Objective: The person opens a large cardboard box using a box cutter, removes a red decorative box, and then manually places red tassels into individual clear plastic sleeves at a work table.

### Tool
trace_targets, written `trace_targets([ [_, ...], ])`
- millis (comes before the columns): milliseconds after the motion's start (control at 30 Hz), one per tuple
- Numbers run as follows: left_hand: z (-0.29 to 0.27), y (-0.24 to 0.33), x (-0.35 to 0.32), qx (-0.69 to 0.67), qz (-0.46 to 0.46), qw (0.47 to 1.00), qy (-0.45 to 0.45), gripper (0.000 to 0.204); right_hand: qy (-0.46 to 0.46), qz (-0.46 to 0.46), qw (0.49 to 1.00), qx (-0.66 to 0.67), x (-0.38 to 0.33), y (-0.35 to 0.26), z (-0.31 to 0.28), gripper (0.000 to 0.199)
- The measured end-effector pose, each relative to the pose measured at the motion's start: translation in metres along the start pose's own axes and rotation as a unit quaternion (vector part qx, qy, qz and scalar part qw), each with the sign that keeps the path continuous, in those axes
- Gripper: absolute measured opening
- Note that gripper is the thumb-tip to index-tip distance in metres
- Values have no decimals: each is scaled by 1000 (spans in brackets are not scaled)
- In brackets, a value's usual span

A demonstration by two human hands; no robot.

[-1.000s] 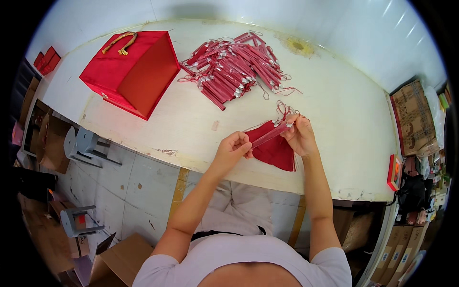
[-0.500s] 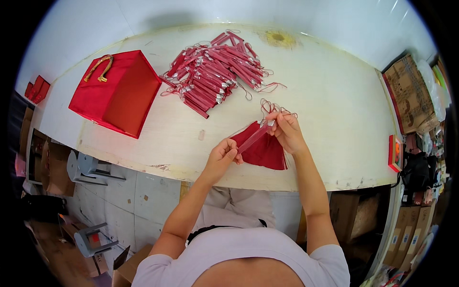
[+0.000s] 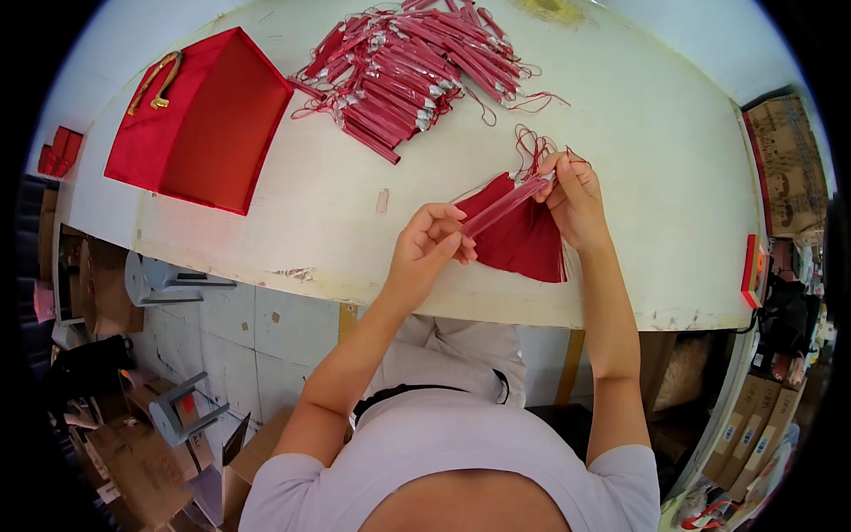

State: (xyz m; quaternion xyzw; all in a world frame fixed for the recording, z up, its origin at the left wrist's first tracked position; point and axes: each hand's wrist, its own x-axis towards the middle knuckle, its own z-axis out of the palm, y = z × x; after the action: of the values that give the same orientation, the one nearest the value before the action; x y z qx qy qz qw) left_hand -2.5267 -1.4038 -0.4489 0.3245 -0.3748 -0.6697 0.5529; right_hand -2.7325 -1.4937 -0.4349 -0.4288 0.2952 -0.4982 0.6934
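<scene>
Left hand point(image 3: 431, 241) pinching lower end of sleeved red tassel point(image 3: 503, 208), right hand point(image 3: 572, 197) gripping corded top. Tassel slants between hands, over red tassel bundle point(image 3: 523, 246). Grip basically same as second ago, so piece's still mid-handling, I'd say.

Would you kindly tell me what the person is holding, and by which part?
A slim, sleeved red tassel: the left hand pinches its lower end, the right hand its upper, corded end.
</scene>
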Motion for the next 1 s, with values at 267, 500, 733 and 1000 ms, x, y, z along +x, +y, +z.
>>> trace_targets([
  [267,0,-1,1,18,22,1000,9,18,-16,-5,1000,9,-2,-3,3,28],
  [500,2,0,2,-34,7,998,51,17,-50,-14,998,-26,-7,-6,8,30],
  [733,17,29,19,398,227,889,8,23,-139,19,987,-84,-14,-8,20,30],
  [1000,41,29,32,125,20,991,-33,33,-66,-69,975,-202,-18,-9,34,18],
])
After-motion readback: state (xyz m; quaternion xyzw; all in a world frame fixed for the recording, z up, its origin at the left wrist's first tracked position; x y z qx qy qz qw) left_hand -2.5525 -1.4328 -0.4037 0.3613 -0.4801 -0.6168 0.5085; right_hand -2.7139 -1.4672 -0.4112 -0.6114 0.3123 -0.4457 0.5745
